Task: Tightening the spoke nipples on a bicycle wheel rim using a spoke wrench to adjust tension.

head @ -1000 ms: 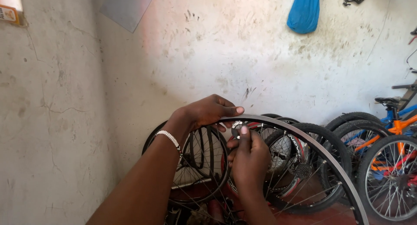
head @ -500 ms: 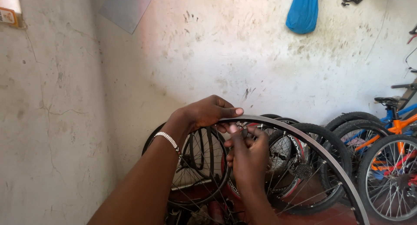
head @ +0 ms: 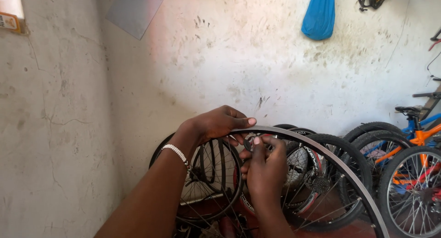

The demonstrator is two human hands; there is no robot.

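I had the bare silver wheel rim (head: 330,161) upright in front of me, its top arc between both hands. My left hand (head: 216,123) was draped over the crest, fingers curled around the metal. My right hand (head: 265,167) was closed, pinching something small at the rim's inner side; what it was, I could not tell. No tyre sat on the rim, and its spokes (head: 330,206) were in place. Behind stood stacked tyred wheels (head: 211,173) and an orange bicycle (head: 413,141) by the wall.
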